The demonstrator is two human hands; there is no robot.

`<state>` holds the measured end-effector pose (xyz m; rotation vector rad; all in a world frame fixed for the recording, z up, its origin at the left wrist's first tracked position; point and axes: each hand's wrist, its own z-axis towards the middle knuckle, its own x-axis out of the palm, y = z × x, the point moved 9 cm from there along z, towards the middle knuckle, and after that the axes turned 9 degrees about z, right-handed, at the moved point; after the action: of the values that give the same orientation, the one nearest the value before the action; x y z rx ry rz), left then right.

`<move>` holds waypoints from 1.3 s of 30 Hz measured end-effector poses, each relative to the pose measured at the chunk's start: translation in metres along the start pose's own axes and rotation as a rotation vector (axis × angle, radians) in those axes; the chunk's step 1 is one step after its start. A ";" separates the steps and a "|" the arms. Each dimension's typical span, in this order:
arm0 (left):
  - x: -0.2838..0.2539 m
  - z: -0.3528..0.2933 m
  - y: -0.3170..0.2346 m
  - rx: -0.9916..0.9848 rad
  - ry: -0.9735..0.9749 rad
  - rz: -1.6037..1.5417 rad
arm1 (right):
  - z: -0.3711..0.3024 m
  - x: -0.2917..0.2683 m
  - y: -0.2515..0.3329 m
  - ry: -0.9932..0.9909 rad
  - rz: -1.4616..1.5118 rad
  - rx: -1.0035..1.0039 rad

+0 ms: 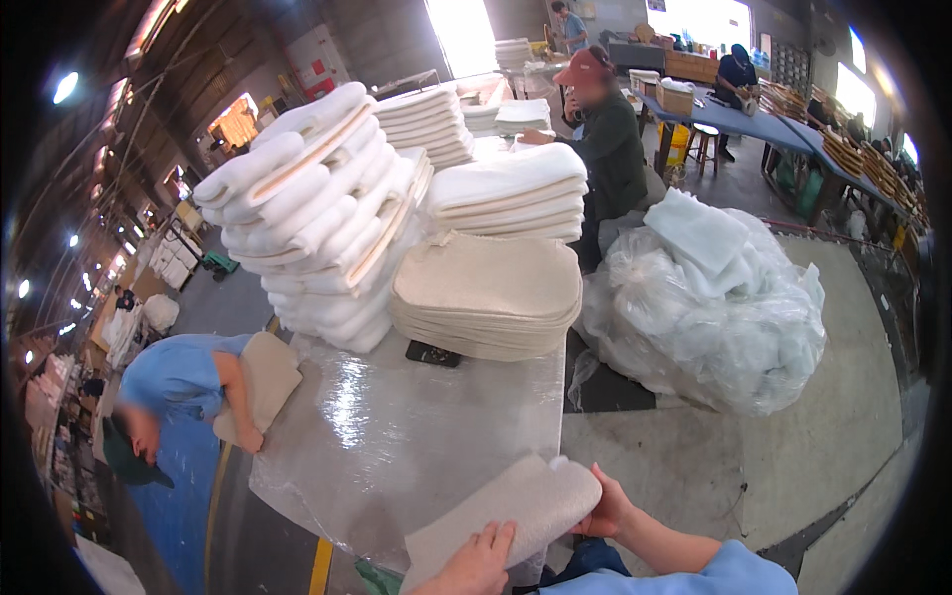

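A beige fabric cushion cover (516,506) lies slantwise before me at the table's near edge, with a bit of white padding (559,463) showing at its far edge. My right hand (607,506) grips the cover's right end, fingers wrapped round it and partly hidden. Fingers stretched out, my left hand (481,560) rests flat on top of the cover; its thumb is out of sight. Farther up the table stands a neat stack of beige fabric covers (486,293). A dark phone-like flat object (432,354) lies against that stack's base.
Tall piles of white padding (327,218) rise at the table's far left, with another white stack (511,193) behind the covers. A plastic-wrapped padding bundle (709,307) sits on the floor at right. One co-worker (183,387) bends at the left; another (610,149) sits beyond the table.
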<state>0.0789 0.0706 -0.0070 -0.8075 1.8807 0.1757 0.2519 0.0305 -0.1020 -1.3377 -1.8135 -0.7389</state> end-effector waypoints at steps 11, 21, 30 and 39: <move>0.028 -0.001 -0.025 -0.003 -0.098 -0.455 | 0.038 -0.099 0.024 -0.398 -0.298 0.286; 0.157 -0.105 0.115 -0.624 -0.129 -1.246 | 0.053 -0.095 0.036 -0.461 -0.457 0.306; 0.263 -0.168 0.086 -0.895 -0.078 -1.271 | 0.040 -0.059 0.057 -0.519 -0.998 0.286; 0.124 -0.020 0.129 -0.637 -0.288 -0.515 | 0.156 0.031 0.019 0.071 -2.671 0.325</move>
<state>-0.0441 0.1038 -0.1347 -1.5770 1.2910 0.5478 0.2289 0.1769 -0.1619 2.1076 -2.3372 -1.2152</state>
